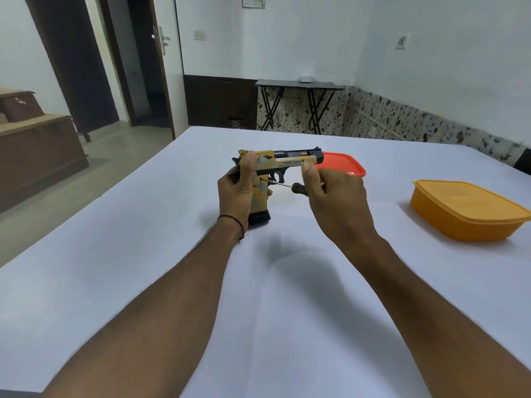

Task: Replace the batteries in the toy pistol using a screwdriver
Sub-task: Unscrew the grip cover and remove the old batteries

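Observation:
A yellow, grey and black toy pistol stands upright on the white table, its barrel pointing right and its magazine base on the tabletop. My left hand grips it around the handle, thumb up on the rear of the slide. My right hand holds a small screwdriver by its black and orange handle. The thin shaft points left, with its tip at a screw on the pistol's grip just behind the trigger.
A red lid lies flat behind the pistol's muzzle. An orange plastic box with its lid on sits at the right. A black folding table stands by the far wall, and a doorway opens at the back left.

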